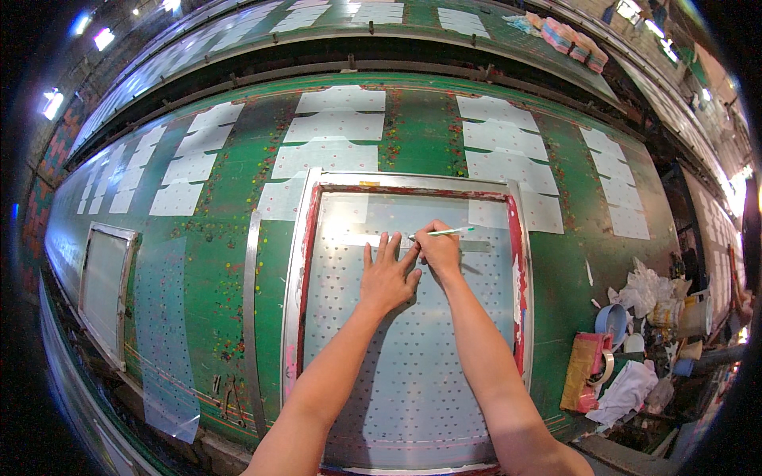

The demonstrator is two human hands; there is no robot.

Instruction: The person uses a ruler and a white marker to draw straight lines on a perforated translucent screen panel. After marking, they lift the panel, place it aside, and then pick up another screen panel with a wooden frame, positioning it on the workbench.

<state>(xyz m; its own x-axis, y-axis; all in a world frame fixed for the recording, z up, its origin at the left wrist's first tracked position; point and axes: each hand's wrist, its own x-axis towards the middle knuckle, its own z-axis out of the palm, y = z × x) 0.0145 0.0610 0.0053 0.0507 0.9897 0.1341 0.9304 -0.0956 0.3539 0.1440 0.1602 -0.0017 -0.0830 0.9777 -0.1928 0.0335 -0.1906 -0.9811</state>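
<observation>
A metal-edged screen printing frame (294,301) lies in front of me on the green table. Its pale mesh (341,357) shows rows of small dark hearts and has a red border. My left hand (387,279) rests on the mesh with fingers spread, fingertips at a flat, see-through ruler (475,247) that lies crosswise. In my right hand (441,252) is a slim white-and-green pen (456,231). The pen's tip points left, close to the left fingertips and the ruler's edge; whether it touches the mesh I cannot tell.
White cut fabric pieces (341,127) lie in columns across the long green table (266,317). Left of the frame are a metal strip (252,317), a heart-patterned clear sheet (167,341) and a smaller frame (125,297). Tubs, rags and plastic bags (639,289) crowd the right edge.
</observation>
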